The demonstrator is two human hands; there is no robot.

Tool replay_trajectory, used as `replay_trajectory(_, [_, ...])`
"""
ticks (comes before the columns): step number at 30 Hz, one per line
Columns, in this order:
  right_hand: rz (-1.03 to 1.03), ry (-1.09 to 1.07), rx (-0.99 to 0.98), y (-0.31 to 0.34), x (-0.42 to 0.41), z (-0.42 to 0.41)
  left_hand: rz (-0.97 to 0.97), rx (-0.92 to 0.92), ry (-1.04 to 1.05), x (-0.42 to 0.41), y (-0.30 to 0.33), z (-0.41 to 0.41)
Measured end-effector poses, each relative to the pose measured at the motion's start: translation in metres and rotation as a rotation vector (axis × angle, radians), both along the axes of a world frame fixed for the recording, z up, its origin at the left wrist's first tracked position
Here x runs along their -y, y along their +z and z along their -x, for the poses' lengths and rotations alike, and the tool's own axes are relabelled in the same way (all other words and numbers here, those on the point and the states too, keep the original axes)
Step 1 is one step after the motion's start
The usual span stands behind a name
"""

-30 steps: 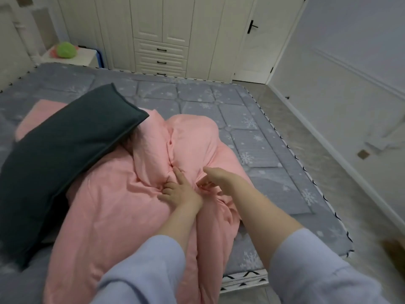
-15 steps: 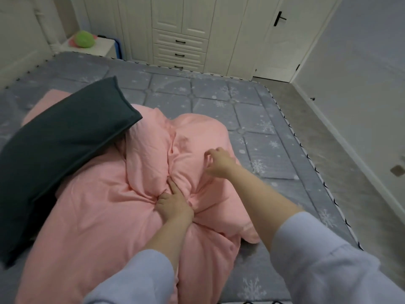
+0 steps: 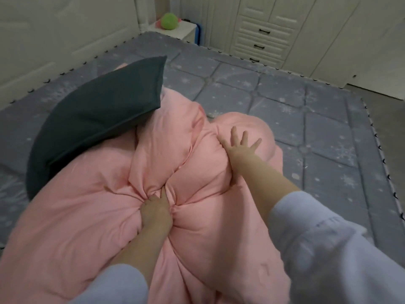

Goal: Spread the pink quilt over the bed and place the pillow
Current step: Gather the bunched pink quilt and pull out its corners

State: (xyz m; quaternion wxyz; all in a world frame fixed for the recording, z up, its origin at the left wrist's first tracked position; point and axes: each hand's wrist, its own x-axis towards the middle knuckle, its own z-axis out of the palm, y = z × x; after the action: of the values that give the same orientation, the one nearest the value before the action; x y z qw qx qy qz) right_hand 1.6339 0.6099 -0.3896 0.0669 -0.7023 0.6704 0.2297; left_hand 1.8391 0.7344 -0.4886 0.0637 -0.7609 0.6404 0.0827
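The pink quilt lies bunched in a heap on the near left part of the grey snowflake-patterned bed. A dark grey-green pillow rests tilted on the quilt's far left side. My left hand is closed on a gathered fold in the middle of the quilt, with creases radiating from the grip. My right hand lies flat on a puffed fold at the quilt's far right, fingers spread, holding nothing.
A white bedside table with a green ball stands beyond the bed's far corner. White drawers and wardrobe doors line the back wall. Bare mattress extends to the right; its right edge borders the floor.
My right hand let go of the fold beside my left, reached farther out and opened flat on the quilt. My left hand kept its grip. The view swung left and closer.
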Motion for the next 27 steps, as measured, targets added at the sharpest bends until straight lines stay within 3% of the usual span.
replay_trajectory(10, [-0.130,-0.201,0.152,-0.082,-0.023,0.006,-0.062,-0.102,0.106,-0.003,-0.007,0.003])
replay_trajectory(20, [-0.067,-0.402,0.314,-0.029,-0.113,-0.014,0.070,-0.250,0.113,-0.068,0.040,-0.017])
replay_trajectory(27, [0.052,-0.510,0.543,0.033,-0.209,-0.077,0.233,-0.360,0.209,-0.141,0.132,-0.054])
